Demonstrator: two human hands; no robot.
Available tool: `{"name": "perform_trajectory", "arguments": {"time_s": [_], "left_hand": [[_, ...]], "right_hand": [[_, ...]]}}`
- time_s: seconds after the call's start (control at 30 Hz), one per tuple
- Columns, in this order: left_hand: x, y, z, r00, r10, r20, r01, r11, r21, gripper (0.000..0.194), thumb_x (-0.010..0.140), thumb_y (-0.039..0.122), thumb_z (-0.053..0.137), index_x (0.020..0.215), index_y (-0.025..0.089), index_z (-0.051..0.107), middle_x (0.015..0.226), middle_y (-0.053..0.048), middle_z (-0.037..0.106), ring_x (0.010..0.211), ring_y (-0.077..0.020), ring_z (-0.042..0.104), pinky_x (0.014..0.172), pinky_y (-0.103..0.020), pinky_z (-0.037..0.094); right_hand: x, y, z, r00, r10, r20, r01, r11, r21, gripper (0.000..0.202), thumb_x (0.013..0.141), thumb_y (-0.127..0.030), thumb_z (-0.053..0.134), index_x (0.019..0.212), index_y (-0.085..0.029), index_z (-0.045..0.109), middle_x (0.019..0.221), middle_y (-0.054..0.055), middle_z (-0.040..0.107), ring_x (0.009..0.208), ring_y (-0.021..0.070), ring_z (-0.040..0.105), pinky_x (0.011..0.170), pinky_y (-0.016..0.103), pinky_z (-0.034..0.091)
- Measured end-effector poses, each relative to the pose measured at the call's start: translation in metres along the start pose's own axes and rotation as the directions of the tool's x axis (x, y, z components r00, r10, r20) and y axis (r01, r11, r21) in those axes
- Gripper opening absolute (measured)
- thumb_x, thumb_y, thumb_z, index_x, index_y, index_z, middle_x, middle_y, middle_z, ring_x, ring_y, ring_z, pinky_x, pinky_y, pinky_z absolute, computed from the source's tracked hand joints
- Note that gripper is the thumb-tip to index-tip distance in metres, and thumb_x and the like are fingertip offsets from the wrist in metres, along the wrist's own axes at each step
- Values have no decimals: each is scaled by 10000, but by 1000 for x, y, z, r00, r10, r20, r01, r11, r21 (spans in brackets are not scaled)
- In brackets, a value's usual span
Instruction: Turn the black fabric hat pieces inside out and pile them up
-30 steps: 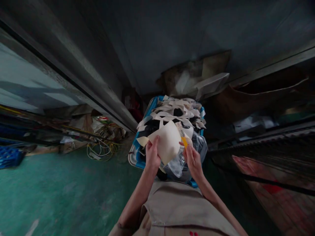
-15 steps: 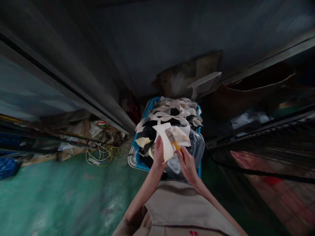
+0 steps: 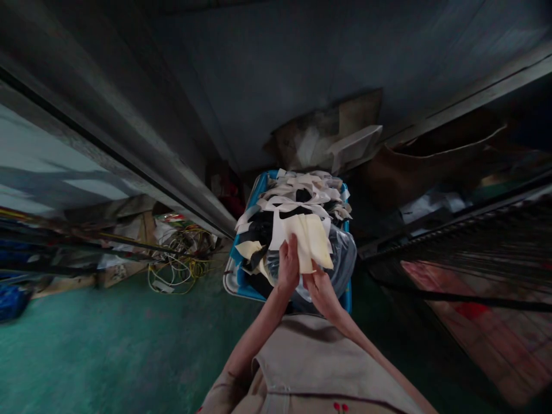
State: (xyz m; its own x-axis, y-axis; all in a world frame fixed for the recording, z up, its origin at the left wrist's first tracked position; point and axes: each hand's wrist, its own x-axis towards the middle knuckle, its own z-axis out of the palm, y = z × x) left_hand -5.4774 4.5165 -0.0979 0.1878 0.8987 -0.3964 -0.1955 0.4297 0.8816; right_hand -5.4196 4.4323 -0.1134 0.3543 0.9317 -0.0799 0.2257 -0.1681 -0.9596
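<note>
A curved cream piece of sheet material [image 3: 314,240], fabric or leather, lies between my hands above a blue crate [image 3: 233,282]. My left hand [image 3: 288,265] is closed on its left side, thumb on top. My right hand [image 3: 319,286] is closed at the lower edge, its fingertips partly hidden by the piece. No brush shows now; whether one is behind the piece, I cannot tell. Heaped in the crate are white and cream offcuts [image 3: 297,187], dark scraps and a clear plastic bag [image 3: 344,253].
A grey pillar [image 3: 172,178] stands left of the crate, with tangled cables [image 3: 185,261] on the green floor [image 3: 107,345]. Behind are cardboard [image 3: 357,112] and a white tray-like piece [image 3: 356,144]. A large brown carton [image 3: 431,167] and a dark rack [image 3: 466,247] stand to the right.
The cream piece has turned and swung right, showing a broader face. The yellow-handled brush in my right hand is out of sight. My right hand has moved to the piece's lower edge.
</note>
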Motion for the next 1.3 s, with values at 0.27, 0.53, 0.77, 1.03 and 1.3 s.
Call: {"name": "perform_trajectory", "arguments": {"time_s": [0.27, 0.53, 0.77, 1.03, 1.3], "left_hand": [[7, -11, 3, 998, -68, 20, 70, 985, -160, 451, 806, 559, 605, 933, 129, 654, 872, -84, 695, 784, -182, 640, 699, -258, 508], [4, -13, -6, 994, -44, -102, 33, 993, -112, 407, 820, 514, 619, 1030, 166, 642, 1004, -131, 670, 862, -214, 619, 700, -282, 497], [15, -17, -2, 991, -97, 92, 119, 955, -271, 504, 735, 587, 668, 940, 127, 663, 822, -72, 683, 756, -179, 632, 701, -264, 488], [7, -15, -3, 999, -48, -11, 46, 989, -141, 444, 772, 597, 617, 854, 161, 611, 742, -22, 607, 638, -130, 546, 576, -229, 430], [5, -16, -3, 993, -44, -105, 34, 995, -93, 364, 846, 516, 556, 893, 160, 612, 836, -55, 629, 742, -162, 569, 636, -247, 465]], "right_hand": [[-1, 16, 3, 996, 25, -86, -35, 993, -113, 280, 928, -321, 382, 870, -129, 577, 556, 11, 511, 485, 136, 427, 485, 280, 347], [2, 15, 4, 999, 28, 46, -22, 992, -126, 305, 943, -306, 344, 1005, -100, 560, 537, -1, 501, 461, 144, 428, 463, 282, 331], [3, 24, 5, 997, 79, -8, -79, 997, 25, 265, 928, -349, 383, 753, -181, 491, 517, -37, 428, 471, 116, 381, 467, 265, 311], [-3, 28, 5, 997, 79, -1, -77, 976, -204, 304, 930, -348, 342, 855, -150, 560, 527, 0, 485, 455, 143, 437, 473, 266, 323], [-5, 17, 1, 995, 80, 61, -70, 986, -148, 310, 946, -362, 308, 878, -164, 536, 556, 7, 515, 489, 155, 484, 478, 251, 342]]}}
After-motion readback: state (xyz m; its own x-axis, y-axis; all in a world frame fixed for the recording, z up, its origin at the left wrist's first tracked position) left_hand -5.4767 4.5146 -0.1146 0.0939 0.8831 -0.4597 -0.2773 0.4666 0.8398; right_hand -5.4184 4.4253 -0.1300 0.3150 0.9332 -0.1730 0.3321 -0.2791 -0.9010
